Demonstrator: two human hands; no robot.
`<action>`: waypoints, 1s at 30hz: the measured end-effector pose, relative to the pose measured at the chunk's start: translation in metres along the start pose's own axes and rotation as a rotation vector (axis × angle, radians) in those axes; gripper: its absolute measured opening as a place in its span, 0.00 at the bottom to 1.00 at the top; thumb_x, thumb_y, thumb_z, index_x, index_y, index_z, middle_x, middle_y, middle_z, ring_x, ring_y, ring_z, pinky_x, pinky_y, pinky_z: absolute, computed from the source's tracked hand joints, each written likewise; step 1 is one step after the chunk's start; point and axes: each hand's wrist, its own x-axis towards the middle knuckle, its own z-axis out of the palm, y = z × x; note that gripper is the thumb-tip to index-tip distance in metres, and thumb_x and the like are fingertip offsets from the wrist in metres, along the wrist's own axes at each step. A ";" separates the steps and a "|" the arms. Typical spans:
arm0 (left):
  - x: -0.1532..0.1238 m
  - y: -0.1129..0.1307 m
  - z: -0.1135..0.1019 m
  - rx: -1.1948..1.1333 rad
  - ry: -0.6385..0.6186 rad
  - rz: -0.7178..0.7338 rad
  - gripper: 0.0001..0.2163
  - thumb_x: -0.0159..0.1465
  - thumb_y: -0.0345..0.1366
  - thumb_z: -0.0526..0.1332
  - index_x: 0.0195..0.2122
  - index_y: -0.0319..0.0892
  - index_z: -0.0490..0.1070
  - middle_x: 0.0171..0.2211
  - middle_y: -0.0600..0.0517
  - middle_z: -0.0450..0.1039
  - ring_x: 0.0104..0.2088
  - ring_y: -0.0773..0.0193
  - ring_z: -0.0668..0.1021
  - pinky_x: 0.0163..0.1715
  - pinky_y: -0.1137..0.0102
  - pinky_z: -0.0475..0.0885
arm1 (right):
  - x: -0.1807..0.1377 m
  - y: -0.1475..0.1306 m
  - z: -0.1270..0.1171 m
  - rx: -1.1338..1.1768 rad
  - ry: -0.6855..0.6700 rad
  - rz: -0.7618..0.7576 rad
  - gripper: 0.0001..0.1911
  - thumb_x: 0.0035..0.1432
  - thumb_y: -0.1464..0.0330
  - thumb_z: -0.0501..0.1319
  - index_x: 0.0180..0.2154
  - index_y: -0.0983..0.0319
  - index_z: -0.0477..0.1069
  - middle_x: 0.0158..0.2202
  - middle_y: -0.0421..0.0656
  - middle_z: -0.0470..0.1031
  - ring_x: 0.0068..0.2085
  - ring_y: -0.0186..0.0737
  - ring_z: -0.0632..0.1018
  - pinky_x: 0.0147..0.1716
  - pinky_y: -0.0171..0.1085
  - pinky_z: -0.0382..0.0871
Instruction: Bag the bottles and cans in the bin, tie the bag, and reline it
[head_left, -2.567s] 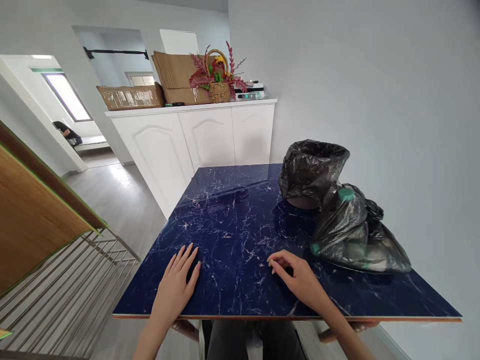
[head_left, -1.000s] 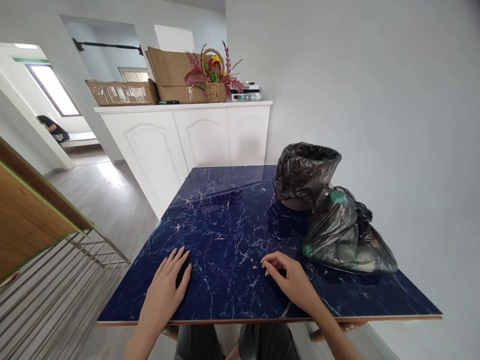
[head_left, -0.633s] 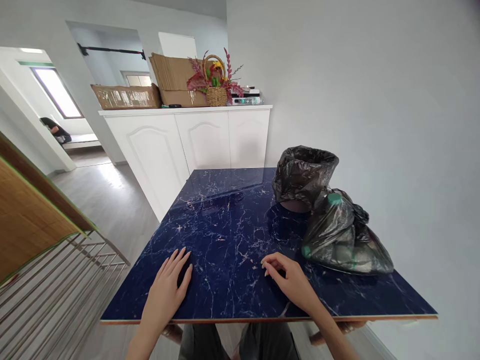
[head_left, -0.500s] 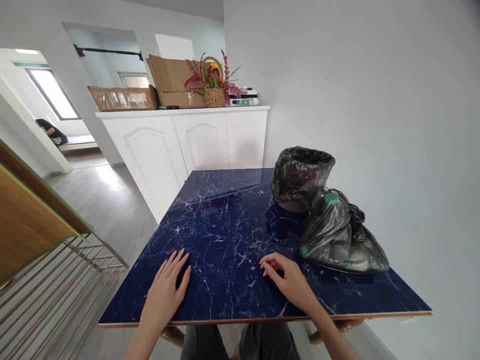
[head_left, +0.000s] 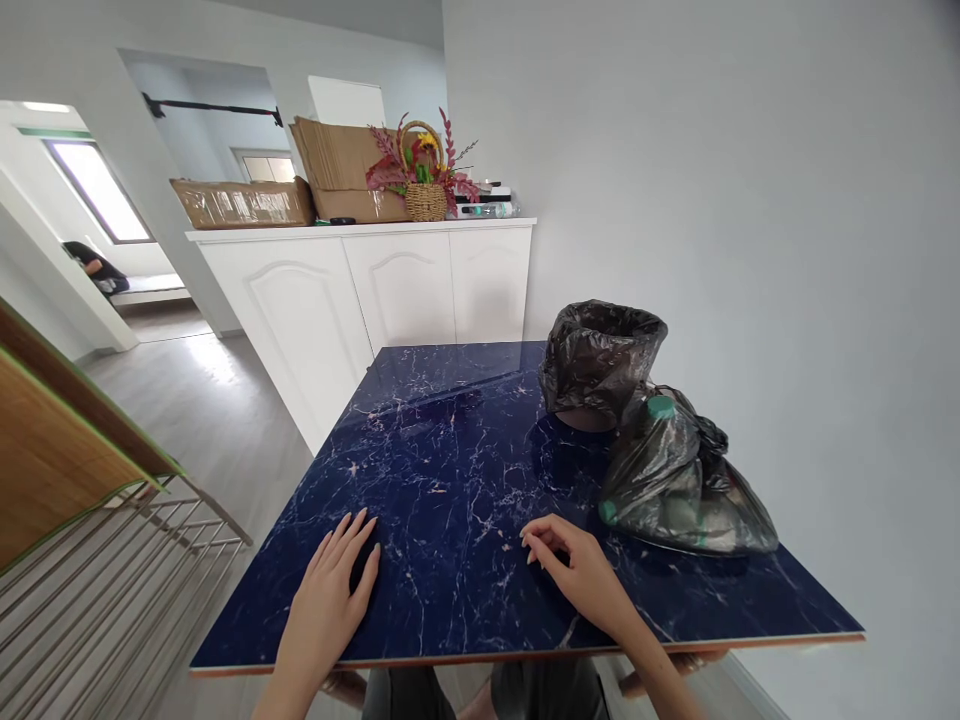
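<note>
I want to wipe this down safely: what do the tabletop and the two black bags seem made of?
Tabletop: likely glazed tile or polished stone, glossy; veined blue, mirror-like reflections. Bin liner and filled bag: thin plastic film, crinkled, shiny.

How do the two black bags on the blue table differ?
The far bag stands upright, lining a round bin, mouth open; the near bag lies slumped on the table. The near bag shows green caps; the far bag shows no contents. Both are thin, glossy black plastic.
</note>
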 end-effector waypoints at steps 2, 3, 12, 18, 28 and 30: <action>0.000 0.000 0.000 -0.004 0.002 0.000 0.26 0.77 0.52 0.51 0.69 0.46 0.69 0.69 0.47 0.71 0.71 0.46 0.69 0.70 0.43 0.66 | 0.000 0.000 0.000 -0.003 0.001 0.001 0.17 0.74 0.53 0.59 0.44 0.58 0.77 0.37 0.42 0.82 0.39 0.42 0.83 0.42 0.39 0.73; -0.001 0.000 0.000 -0.007 0.002 0.001 0.26 0.77 0.52 0.52 0.69 0.46 0.69 0.69 0.47 0.71 0.71 0.46 0.69 0.71 0.43 0.66 | 0.000 0.000 0.000 -0.003 0.002 0.002 0.17 0.74 0.53 0.58 0.44 0.58 0.77 0.37 0.42 0.82 0.39 0.43 0.83 0.42 0.39 0.73; -0.001 -0.002 0.001 0.005 0.007 0.003 0.25 0.77 0.52 0.52 0.69 0.47 0.70 0.69 0.47 0.71 0.71 0.46 0.70 0.70 0.44 0.67 | 0.001 -0.001 0.000 -0.004 -0.005 0.021 0.18 0.74 0.52 0.58 0.44 0.58 0.77 0.36 0.42 0.81 0.39 0.42 0.83 0.42 0.39 0.73; -0.001 -0.002 0.000 0.016 0.001 0.005 0.25 0.77 0.51 0.52 0.70 0.47 0.69 0.69 0.47 0.70 0.71 0.47 0.70 0.70 0.44 0.67 | 0.001 0.003 0.002 -0.007 -0.004 0.021 0.17 0.74 0.53 0.58 0.45 0.58 0.78 0.37 0.43 0.82 0.39 0.43 0.83 0.41 0.39 0.73; 0.001 0.000 -0.003 -0.007 -0.018 0.007 0.25 0.77 0.52 0.52 0.70 0.48 0.69 0.70 0.47 0.70 0.72 0.45 0.69 0.70 0.44 0.67 | -0.025 -0.034 -0.037 -0.169 0.131 -0.136 0.13 0.75 0.58 0.57 0.49 0.55 0.77 0.39 0.43 0.82 0.40 0.43 0.83 0.44 0.38 0.77; 0.002 0.000 -0.004 -0.009 -0.021 0.011 0.25 0.76 0.52 0.53 0.70 0.48 0.69 0.70 0.48 0.70 0.72 0.45 0.68 0.70 0.44 0.68 | -0.035 -0.044 -0.065 -0.272 0.328 -0.181 0.12 0.74 0.58 0.59 0.48 0.55 0.78 0.42 0.45 0.83 0.43 0.45 0.84 0.45 0.39 0.78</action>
